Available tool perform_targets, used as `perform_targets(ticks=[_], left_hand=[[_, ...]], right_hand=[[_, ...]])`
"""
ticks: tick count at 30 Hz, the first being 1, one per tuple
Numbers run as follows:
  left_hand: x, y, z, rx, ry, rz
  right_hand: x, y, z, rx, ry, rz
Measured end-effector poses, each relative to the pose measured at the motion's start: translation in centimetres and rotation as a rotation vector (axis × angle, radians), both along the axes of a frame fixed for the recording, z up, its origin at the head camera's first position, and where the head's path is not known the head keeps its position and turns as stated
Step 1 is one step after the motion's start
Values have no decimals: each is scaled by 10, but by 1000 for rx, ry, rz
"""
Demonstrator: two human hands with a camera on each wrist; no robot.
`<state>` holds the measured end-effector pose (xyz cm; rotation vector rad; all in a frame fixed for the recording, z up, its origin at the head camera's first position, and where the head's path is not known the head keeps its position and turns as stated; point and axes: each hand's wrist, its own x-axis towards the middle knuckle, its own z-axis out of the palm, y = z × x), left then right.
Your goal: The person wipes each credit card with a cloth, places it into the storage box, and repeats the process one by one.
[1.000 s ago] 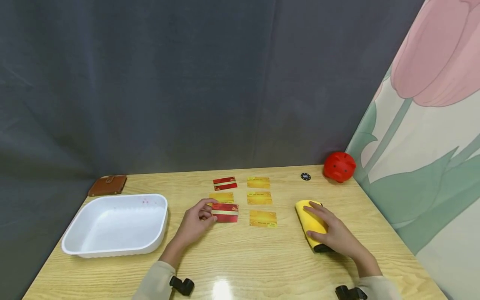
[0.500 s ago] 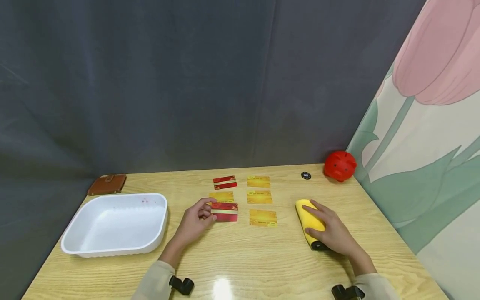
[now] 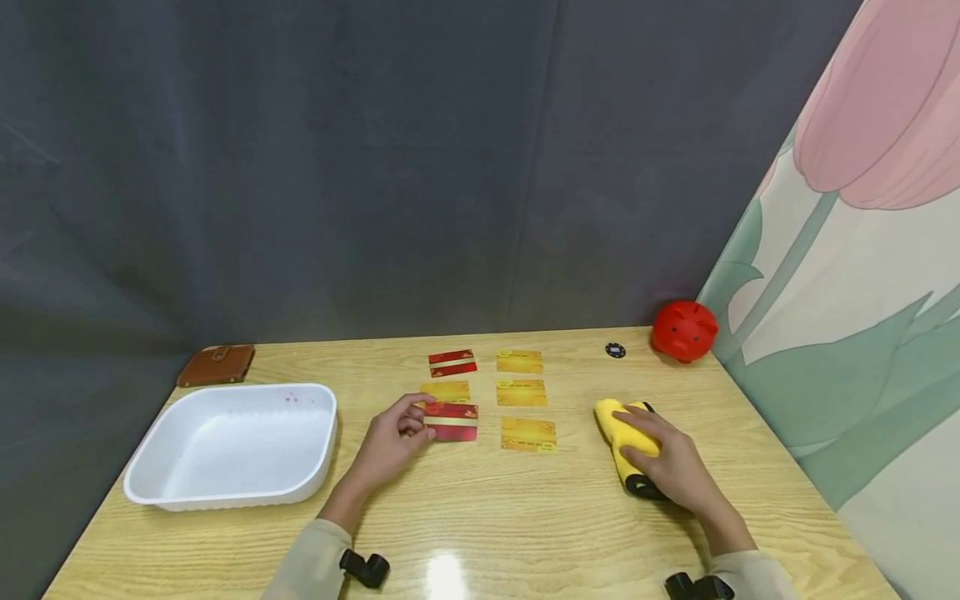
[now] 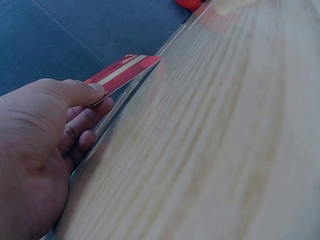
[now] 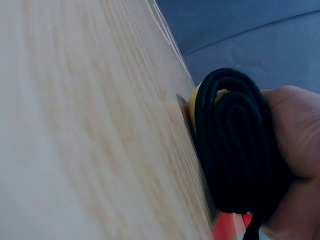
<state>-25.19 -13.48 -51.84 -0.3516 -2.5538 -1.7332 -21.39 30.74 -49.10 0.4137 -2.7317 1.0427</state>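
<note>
My left hand (image 3: 390, 443) pinches a red card (image 3: 452, 422) with a pale stripe by its left end. In the left wrist view the thumb lies on top of the card (image 4: 122, 74) and fingers are beneath, with the card tilted over the wooden table. A yellow card (image 3: 448, 391) lies just behind it, partly covered in the head view. On the right, my right hand (image 3: 667, 458) grips a rolled yellow cloth (image 3: 621, 433) with black edging, thumb on the near side and fingers across the top. The right wrist view shows the roll's black layered end (image 5: 240, 145).
Three yellow cards (image 3: 528, 434) form a column right of the held card. Another red card (image 3: 453, 362) lies behind. A white tray (image 3: 326, 442) and brown wallet (image 3: 217, 365) are at left; a black chip (image 3: 615, 350) and red piggy bank (image 3: 684, 331) at back right.
The right hand has squeezed the yellow cloth, which now narrows in the middle and bunches under the fingers. My left hand keeps its hold on the red card, almost unmoved.
</note>
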Motion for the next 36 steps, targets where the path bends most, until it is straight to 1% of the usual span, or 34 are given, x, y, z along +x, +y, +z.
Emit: perform_targets(ticks=[6, 8, 11, 14, 19, 22, 24, 26, 29, 33, 36], left_hand=[[-1, -1, 0, 27, 0, -6], [-1, -2, 1, 46, 6, -6], [-1, -2, 4, 72, 13, -3], [0, -1, 9, 100, 19, -16], [3, 4, 21, 151, 51, -54], [5, 7, 28, 178, 60, -54], [6, 9, 32, 202, 50, -53], [7, 10, 37, 228, 39, -47], [7, 10, 43, 260, 32, -21], [6, 10, 51, 292, 46, 15], [6, 12, 56, 316, 75, 16]], right_hand=[[-3, 2, 6, -120, -52, -15], [-5, 1, 10, -149, -68, -2], [-8, -4, 17, -184, -61, 32], [-12, -11, 27, -212, -48, 52], [-15, -28, 49, -224, -42, 37], [-17, -40, 60, -247, -30, 43], [-18, -48, 65, -270, -24, 54], [-19, -55, 68, -290, -20, 69], [-22, -64, 73, -309, -21, 88], [-24, -75, 79, -326, -9, 113], [-26, -86, 85, -345, 10, 141]])
